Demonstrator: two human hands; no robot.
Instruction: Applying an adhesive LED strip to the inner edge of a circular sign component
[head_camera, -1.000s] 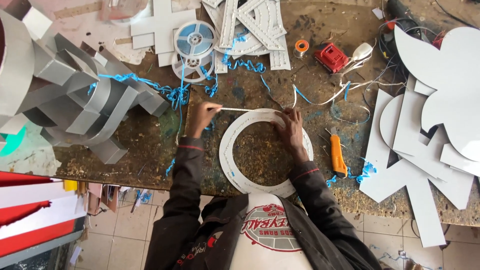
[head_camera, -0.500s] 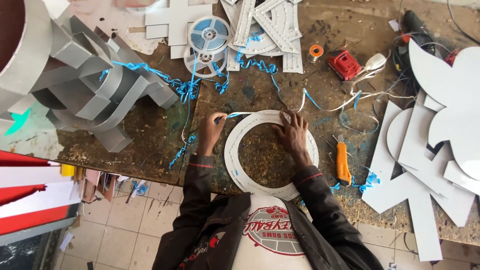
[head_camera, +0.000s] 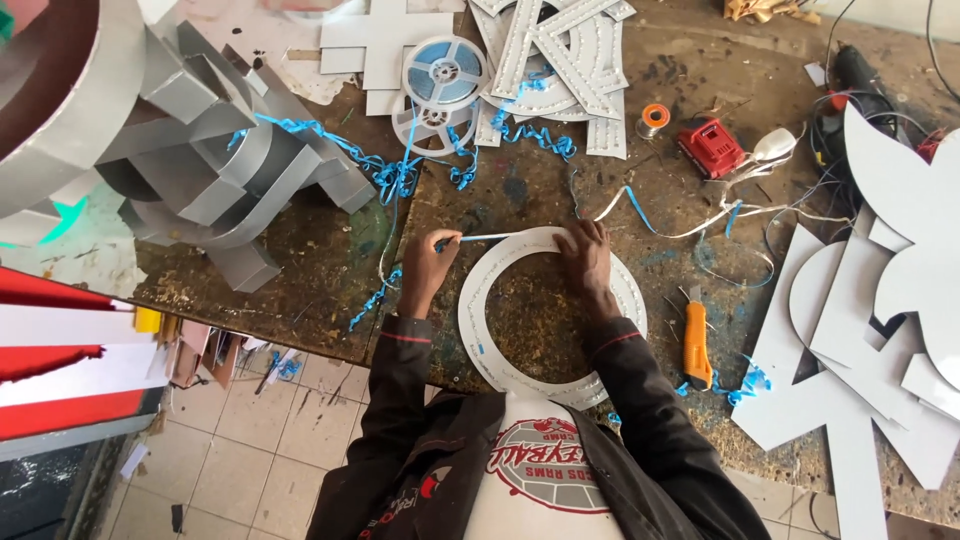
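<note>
Peeling a thin strip (head_camera: 492, 237) off the white ring (head_camera: 480, 310) lying flat on the bench (head_camera: 310, 270), the left hand (head_camera: 428, 262) pinches its end; right hand (head_camera: 585, 255) presses flat on the ring's top. Advise a low, steady pull.

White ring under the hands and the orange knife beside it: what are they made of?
Flat white ring: looks like rigid plastic or foam board, matte; thin flat edge, rows of small dots on it. Orange utility knife: glossy plastic body, grey metal blade tip, probably steel.
</note>
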